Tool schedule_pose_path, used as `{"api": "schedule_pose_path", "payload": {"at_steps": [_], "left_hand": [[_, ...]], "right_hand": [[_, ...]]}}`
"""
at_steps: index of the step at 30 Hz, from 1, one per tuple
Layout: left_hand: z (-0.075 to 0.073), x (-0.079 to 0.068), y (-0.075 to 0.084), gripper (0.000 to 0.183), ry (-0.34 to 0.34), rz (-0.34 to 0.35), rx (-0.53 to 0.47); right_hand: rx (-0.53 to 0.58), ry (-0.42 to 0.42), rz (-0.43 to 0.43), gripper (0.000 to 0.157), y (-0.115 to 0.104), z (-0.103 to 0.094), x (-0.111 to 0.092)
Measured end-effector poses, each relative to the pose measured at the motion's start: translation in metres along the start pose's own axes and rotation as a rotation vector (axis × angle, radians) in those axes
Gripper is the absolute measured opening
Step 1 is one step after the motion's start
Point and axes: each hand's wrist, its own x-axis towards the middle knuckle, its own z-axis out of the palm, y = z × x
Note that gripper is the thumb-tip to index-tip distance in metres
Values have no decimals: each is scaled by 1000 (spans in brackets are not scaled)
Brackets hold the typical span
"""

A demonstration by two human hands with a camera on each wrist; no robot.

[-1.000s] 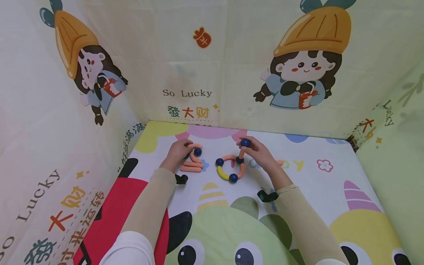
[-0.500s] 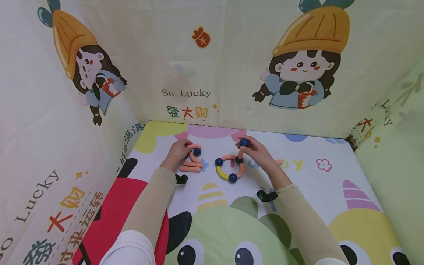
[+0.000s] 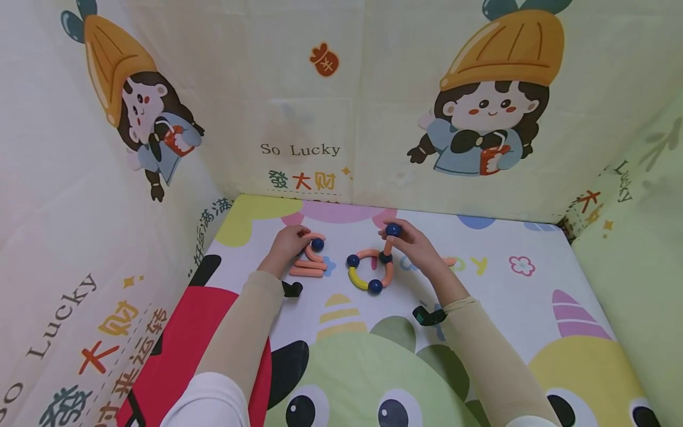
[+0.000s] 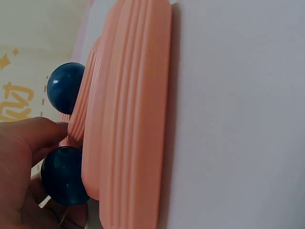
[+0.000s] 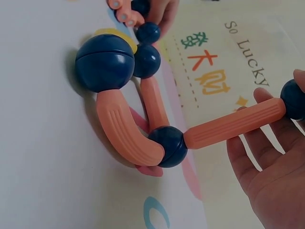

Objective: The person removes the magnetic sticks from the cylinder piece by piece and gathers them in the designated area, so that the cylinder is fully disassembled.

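Note:
In the head view a ring of curved salmon building rods (image 3: 390, 274), one yellow rod (image 3: 357, 280) and blue balls (image 3: 375, 287) lies on the table. From its far right ball a straight salmon rod (image 5: 233, 123) rises, topped by another blue ball (image 3: 393, 230). My right hand (image 3: 418, 244) pinches that top ball, some fingers stretched behind the rod. To the left, my left hand (image 3: 283, 248) holds a curved salmon rod (image 4: 82, 112) with thumb and fingers, between two blue balls (image 4: 66, 175). Straight salmon rods (image 4: 136, 124) lie just in front of it.
The table (image 3: 480, 290) wears a cover printed with cartoon animals. A salmon piece (image 3: 451, 261) lies right of my right wrist. Printed cloth walls (image 3: 373, 118) stand at the back and both sides. Dark wrist devices (image 3: 429, 315) sit by both wrists.

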Motion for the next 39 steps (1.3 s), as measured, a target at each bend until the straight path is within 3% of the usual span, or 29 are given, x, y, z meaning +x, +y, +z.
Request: {"api": "schedule_pose_path", "payload": {"at_steps": [6,12,16,20,29,32,39], "left_hand": [[2,-7,13,36,117,19,-41],[12,-24,36,28,238,242,-18],[27,-40,50,27,219,393,16],[44,-57,58,34,126,459,37],[85,-88,58,66,-90,375,11],[98,-92,56,73,-102,366,-28],[115,-91,49,85,-80,342,-9]], "right_hand": [[19,-4,-10,47,1,0,0],[37,-10,-22,46,1,0,0],[27,-4,-14,43,1,0,0],[31,0,-18,42,1,1,0],[53,7,-47,43,2,2,-1],[77,6,-62,44,4,3,0],[126,-2,-70,45,11,6,5]]}}
